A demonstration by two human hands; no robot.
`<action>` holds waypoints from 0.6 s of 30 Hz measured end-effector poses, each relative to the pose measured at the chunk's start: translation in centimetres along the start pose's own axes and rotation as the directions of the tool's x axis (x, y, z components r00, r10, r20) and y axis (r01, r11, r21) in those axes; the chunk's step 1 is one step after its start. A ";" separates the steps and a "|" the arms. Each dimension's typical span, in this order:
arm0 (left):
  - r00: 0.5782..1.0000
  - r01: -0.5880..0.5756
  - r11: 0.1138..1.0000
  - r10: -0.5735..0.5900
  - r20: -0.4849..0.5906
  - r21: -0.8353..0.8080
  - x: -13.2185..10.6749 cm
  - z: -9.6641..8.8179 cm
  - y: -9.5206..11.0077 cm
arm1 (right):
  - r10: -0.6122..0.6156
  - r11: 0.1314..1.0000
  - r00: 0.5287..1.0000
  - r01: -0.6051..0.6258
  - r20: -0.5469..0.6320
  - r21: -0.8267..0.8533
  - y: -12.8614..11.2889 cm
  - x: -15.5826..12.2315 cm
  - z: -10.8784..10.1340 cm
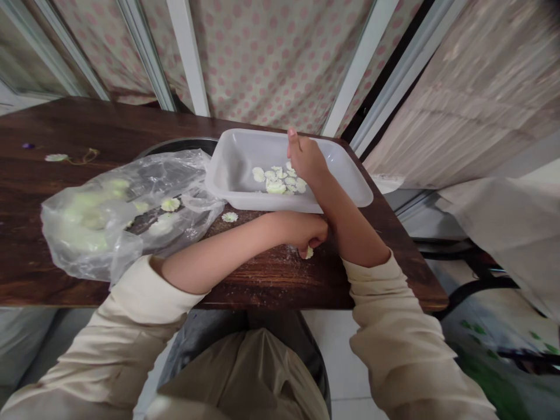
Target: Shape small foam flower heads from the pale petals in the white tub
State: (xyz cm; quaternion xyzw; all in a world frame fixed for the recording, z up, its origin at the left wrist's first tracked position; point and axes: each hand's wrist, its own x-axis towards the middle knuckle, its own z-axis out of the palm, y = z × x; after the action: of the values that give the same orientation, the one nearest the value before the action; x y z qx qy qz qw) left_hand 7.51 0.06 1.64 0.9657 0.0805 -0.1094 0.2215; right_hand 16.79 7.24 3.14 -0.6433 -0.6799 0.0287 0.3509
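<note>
My right hand [305,158] reaches into a white plastic tray [350,175] and rests over a small heap of pale green-white flower-shaped pieces [277,180]; its fingers curl down and I cannot see whether they hold one. My left hand [307,232] lies on the dark wooden table [52,256] just in front of the tray, fingers pinched on one pale piece [310,252]. My forearms cross, the left under the right.
A crumpled clear plastic bag [122,204] with more pale pieces lies left of the tray. One loose piece [230,217] sits by the bag, another [56,157] at far left. A dark round rim [175,146] shows behind the bag. A dotted curtain hangs behind.
</note>
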 end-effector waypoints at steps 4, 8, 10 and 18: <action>0.999 -0.031 0.999 0.030 -0.013 -0.044 -0.3 -0.3 0.2 | 0.019 1.000 1.000 -0.020 0.013 0.009 -0.1 -0.1 -0.1; 0.997 -0.062 0.996 0.059 -0.048 -0.058 0.0 0.0 0.5 | 0.002 1.000 1.000 -0.002 0.013 0.021 -0.1 -0.1 -0.2; 0.999 -0.044 0.998 0.045 0.015 -0.042 0.0 0.2 0.6 | -0.002 1.000 1.000 0.002 0.007 0.015 0.0 -0.1 -0.1; 0.993 -0.103 0.982 0.092 -0.079 -0.157 -3.2 -2.8 0.8 | 0.001 0.999 1.000 -0.001 -0.002 0.036 0.1 -0.1 0.1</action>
State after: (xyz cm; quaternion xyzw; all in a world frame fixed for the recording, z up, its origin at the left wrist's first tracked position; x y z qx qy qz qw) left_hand 5.11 0.27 5.24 0.9507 0.0495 -0.0568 0.3009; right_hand 16.85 7.16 2.98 -0.6373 -0.6786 0.0404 0.3629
